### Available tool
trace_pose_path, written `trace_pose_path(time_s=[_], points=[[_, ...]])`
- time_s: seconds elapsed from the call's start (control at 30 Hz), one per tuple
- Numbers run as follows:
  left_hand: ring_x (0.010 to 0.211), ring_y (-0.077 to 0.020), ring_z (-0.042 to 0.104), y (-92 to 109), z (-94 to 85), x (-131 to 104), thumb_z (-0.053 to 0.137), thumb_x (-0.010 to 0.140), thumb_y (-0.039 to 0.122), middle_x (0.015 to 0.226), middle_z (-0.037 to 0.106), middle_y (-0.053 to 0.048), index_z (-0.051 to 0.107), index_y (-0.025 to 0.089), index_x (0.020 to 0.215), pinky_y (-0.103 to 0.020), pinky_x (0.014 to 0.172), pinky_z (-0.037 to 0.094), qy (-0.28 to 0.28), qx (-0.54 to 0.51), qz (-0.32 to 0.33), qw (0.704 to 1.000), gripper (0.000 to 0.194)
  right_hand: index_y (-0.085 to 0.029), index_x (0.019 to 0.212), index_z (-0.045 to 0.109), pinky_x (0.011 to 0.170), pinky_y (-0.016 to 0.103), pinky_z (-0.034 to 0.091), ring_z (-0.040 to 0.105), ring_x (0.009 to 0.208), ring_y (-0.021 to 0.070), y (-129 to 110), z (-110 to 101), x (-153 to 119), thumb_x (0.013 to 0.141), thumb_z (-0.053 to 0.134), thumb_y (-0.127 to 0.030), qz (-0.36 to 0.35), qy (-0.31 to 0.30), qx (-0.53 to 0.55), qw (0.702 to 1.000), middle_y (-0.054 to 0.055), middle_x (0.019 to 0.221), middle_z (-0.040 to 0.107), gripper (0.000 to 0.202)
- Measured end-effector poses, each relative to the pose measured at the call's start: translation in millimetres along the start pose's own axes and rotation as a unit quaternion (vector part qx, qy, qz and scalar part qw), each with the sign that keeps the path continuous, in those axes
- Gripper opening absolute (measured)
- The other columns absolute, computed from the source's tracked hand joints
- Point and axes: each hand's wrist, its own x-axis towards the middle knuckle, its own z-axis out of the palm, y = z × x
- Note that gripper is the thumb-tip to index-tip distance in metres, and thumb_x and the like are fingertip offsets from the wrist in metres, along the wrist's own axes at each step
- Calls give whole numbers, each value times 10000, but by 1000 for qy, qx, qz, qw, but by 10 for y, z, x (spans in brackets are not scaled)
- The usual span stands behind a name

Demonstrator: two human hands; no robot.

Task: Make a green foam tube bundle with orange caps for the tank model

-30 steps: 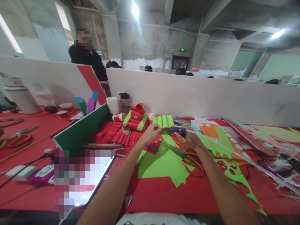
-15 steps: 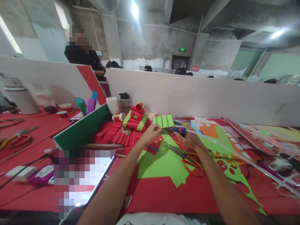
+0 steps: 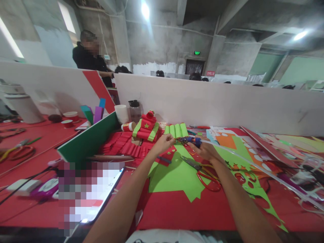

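In my right hand (image 3: 205, 148) is a blue hot glue gun (image 3: 194, 141), its nozzle aimed left and a long clear glue stick (image 3: 243, 156) trailing from its back. My left hand (image 3: 166, 142) is pinched closed right by the nozzle; whatever its fingertips hold is too small to make out. Below both hands lies a bright green paper sheet (image 3: 164, 180), with scissors (image 3: 191, 164) resting on its right part. Just beyond the hands stand several green paper rolls (image 3: 175, 130). A red and green paper model with a star (image 3: 146, 126) sits to their left.
Folded red paper strips (image 3: 121, 145) lie left of my hands, near a green board (image 3: 88, 136). A phone (image 3: 101, 194) lies by my left forearm. Cut-out green scraps (image 3: 263, 194) spread at right. A white partition (image 3: 215, 104) closes the back; a person (image 3: 87, 55) stands beyond it.
My hands and the glue gun hold almost the same position. Behind the partition, the standing person has shifted slightly to the right.
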Motion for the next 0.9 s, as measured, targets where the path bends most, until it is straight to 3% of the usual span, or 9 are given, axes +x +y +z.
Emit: trace_pose_path(time_s=[0.4,0.73,0.9], points=[[575,-129,517,-1,-20,-12,508,767,304,594,567,8,540,170,674,-239,548,376,14,-14,-18,1000,166,-217,816,592,652,293,417,574,691,204,4,-16,-11,865,534,-522,3,-13,24,1000,42,748,659,314],[561,-126,502,21,-14,-26,521,773,314,580,555,16,536,174,681,-243,554,384,14,-35,-31,999,168,-225,882,626,683,300,434,597,738,214,27,28,-12,839,581,-503,5,14,21,1000,50,818,686,285],[550,-119,484,26,-12,-30,514,771,283,584,543,22,527,177,683,-239,551,379,16,-40,-34,998,139,-219,810,607,660,297,422,589,713,212,23,3,-7,874,527,-507,-13,7,11,1000,58,782,674,306]])
